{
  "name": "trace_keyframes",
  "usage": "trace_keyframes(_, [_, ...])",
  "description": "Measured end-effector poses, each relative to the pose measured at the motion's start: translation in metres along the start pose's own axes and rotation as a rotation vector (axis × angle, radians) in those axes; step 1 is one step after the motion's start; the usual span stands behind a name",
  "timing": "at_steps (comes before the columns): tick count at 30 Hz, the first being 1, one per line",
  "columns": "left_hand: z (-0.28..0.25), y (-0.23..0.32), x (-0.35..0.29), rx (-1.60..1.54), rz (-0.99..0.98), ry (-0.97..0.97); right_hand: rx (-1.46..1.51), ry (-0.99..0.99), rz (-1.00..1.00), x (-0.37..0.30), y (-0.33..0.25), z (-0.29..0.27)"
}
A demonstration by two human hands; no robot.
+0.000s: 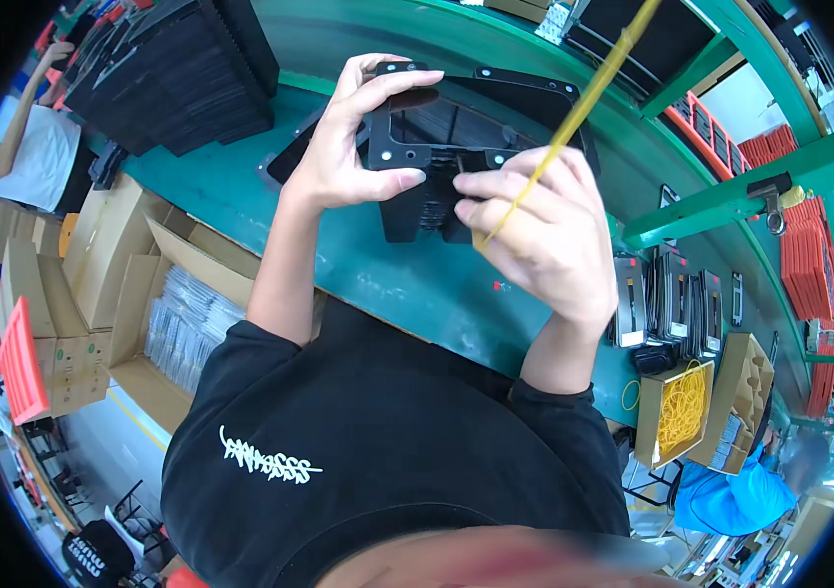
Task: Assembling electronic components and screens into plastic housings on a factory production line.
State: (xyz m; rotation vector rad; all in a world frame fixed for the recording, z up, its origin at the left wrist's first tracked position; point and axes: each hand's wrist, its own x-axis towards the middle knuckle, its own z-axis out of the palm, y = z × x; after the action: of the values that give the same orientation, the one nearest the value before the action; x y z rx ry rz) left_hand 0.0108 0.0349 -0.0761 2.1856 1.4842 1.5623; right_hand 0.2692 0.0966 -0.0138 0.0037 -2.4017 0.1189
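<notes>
In the head view, a black panel assembly (451, 127) sits over the far part of a green worktable (368, 279), its long axis running roughly left to right, its glossy dark face turned up toward the camera and its dark, layered parts extending toward the near side. Its left end lies between the thumb and fingers of the left hand (339, 147), which grasps it, index finger reaching along the far corner and thumb at the near side. The right hand (554, 230) is at the assembly's near side, right of the layered parts, its fingers curled with little space between them; whether they grip anything cannot be told. A yellow band (588, 98) slants across the right hand from the far right, its hold unclear. A tall stack of black sheets (177, 83) stands far left, and a box of yellow bands (682, 412) sits near right
</notes>
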Motion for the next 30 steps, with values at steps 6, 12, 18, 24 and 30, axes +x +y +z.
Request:
trace_keyframes(6, [0.005,0.012,0.007,-0.257,-0.187,0.115,0.076,0.381,-0.035,-0.007,0.028,0.014])
trace_keyframes(12, [-0.023,-0.039,-0.017,-0.708,-0.464,0.466,0.262,0.959,0.228,-0.019,0.036,0.005])
trace_keyframes(18, [-0.036,-0.094,-0.108,0.480,-0.416,0.523,0.005,0.743,0.683,-0.051,0.097,-0.002])
trace_keyframes(24, [-0.046,-0.072,-0.164,0.623,-0.446,0.155,-0.157,0.563,0.905,-0.077,0.159,0.029])
trace_keyframes(30, [-0.037,-0.076,-0.170,0.624,-0.524,0.101,-0.120,0.548,0.879,-0.108,0.202,0.048])
